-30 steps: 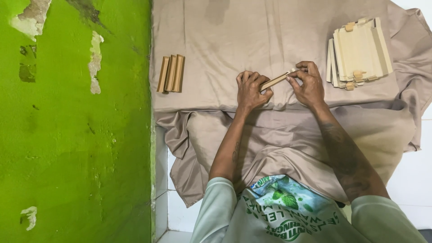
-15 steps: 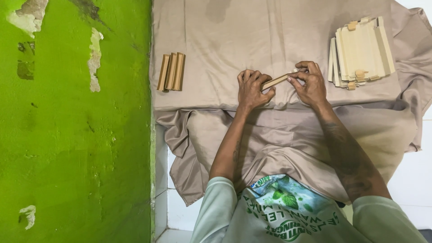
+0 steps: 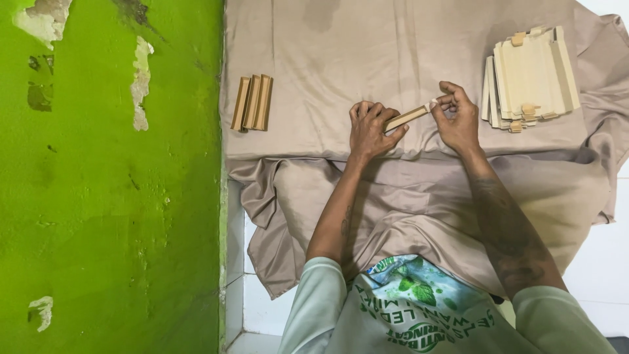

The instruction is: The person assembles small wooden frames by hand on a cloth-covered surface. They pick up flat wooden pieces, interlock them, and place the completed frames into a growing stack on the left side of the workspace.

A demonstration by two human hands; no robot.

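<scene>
pale green short-sleeved shirt with leafy green print; tattooed forearms.

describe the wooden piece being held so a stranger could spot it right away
Start at the beige cloth beside the green wall. Near its front edge, the left hand and right hand hold one slim pale wooden strip between them. Unlike the stacked pieces elsewhere, it is single and off the cloth.

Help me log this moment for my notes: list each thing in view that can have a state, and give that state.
Left hand: closed around one end of the strip.
Right hand: pinching the strip's other end with its fingertips.
Wooden strip: held just above the cloth, tilted.
Three short wooden pieces: lying side by side, untouched.
Stack of flat pale pieces: piled unevenly, untouched.
Beige cloth: spread flat, its front edge hanging in folds.
Green wall: paint flaking in patches.
</scene>
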